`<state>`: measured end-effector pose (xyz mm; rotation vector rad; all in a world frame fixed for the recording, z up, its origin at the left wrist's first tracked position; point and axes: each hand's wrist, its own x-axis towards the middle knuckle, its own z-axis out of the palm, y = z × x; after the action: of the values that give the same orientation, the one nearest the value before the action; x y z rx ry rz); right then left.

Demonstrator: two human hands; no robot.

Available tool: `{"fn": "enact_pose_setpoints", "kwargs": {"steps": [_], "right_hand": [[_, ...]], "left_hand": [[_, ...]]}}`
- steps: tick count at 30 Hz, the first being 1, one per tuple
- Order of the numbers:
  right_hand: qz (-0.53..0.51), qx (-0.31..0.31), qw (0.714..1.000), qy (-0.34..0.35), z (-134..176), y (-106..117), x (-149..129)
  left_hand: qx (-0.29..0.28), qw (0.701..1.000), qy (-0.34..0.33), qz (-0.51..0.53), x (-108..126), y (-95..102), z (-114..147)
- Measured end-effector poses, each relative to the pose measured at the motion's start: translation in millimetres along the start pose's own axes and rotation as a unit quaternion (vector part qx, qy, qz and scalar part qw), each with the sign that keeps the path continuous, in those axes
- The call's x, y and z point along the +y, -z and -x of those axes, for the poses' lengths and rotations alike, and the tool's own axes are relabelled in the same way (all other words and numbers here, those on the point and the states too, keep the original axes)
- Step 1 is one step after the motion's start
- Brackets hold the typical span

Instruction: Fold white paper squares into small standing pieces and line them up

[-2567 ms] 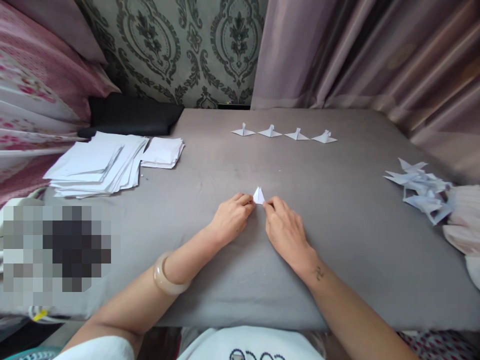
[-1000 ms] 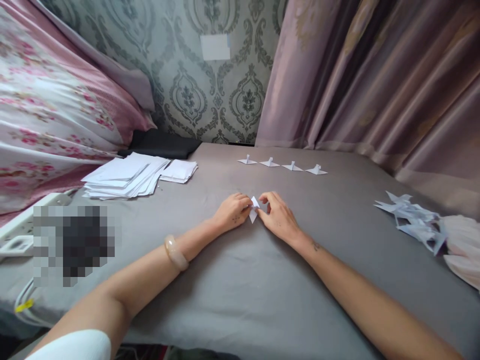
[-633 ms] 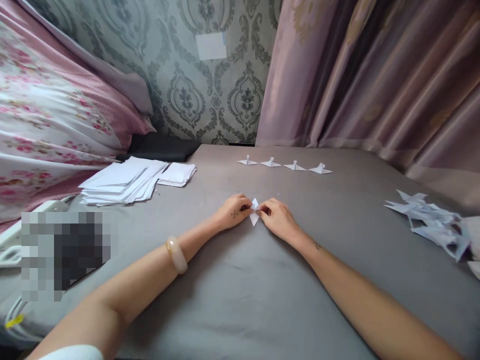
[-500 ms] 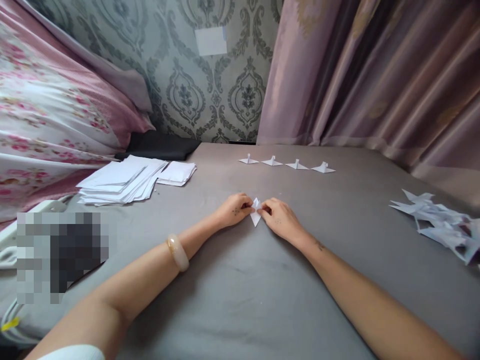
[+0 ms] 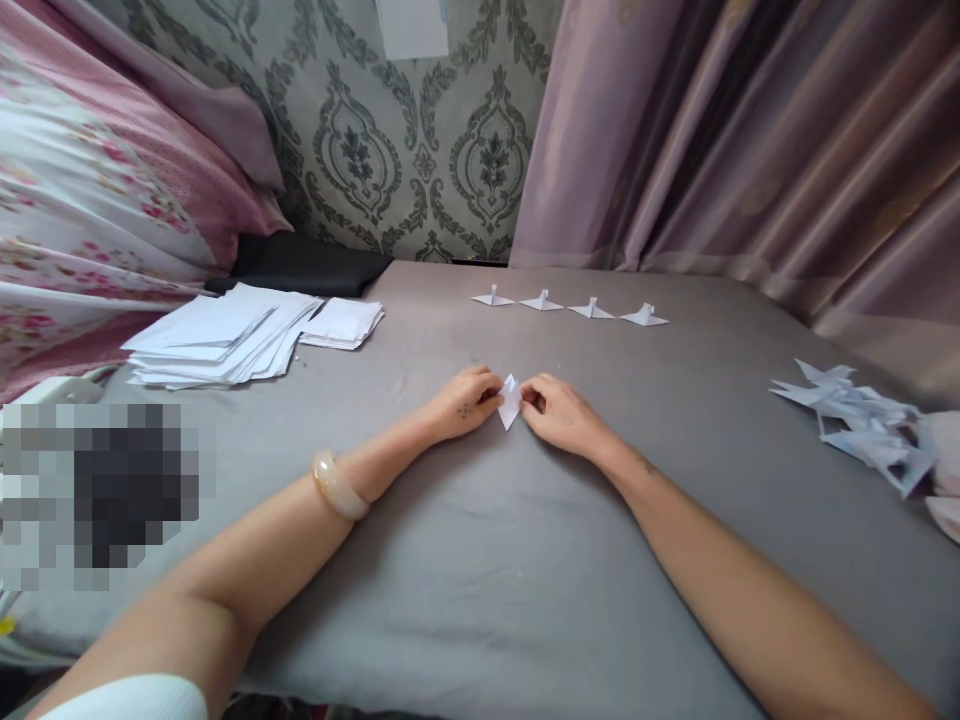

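A small white folded paper (image 5: 509,405), shaped like a narrow diamond, sits between my hands at the middle of the grey cloth surface (image 5: 420,560). My left hand (image 5: 466,402) pinches its left edge between thumb and fingers. On the other side, my right hand (image 5: 559,412) has its thumb and fingertips closed at the paper's right edge. A pale bangle (image 5: 339,487) circles my left forearm. Beyond the hands, several folded white paper figures (image 5: 541,300) with flat wings and a raised middle stand in a row.
Stacks of white paper (image 5: 217,335) and smaller sheets (image 5: 342,323) lie at the left, before a black folded item (image 5: 300,263). A heap of folded paper pieces (image 5: 862,425) lies at the right. Curtains (image 5: 712,140) hang behind, and floral fabric (image 5: 97,190) drapes at the left.
The paper's upper flaps, earlier separate at the top, now lie together as a flatter diamond. Both hands stay at its sides. The whole view has tilted slightly downward.
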<state>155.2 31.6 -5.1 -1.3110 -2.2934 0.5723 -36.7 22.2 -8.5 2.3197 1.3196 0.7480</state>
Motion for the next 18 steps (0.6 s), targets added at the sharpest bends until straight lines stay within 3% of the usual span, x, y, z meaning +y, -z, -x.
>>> {"fn": "enact_pose_setpoints", "kwargs": {"steps": [4, 9, 14, 18], "right_hand": [[-0.102, 0.024, 0.994, -0.032, 1.5, 0.8, 10.0], [-0.182, 0.045, 0.98, -0.069, -0.2, -1.6, 18.9], [-0.156, 0.043, 0.985, -0.057, 0.7, -1.5, 14.3], [-0.134, 0.052, 0.989, -0.04, 2.9, -0.5, 7.6]], "left_hand": [[0.009, 0.998, 0.011, 0.068, -1.4, 4.9, 5.1], [0.018, 0.992, 0.074, 0.104, 0.5, 10.7, 4.9], [0.021, 0.987, 0.104, 0.122, 2.6, 13.4, 4.8], [0.017, 0.99, 0.079, 0.117, 0.1, 9.1, 4.2]]}}
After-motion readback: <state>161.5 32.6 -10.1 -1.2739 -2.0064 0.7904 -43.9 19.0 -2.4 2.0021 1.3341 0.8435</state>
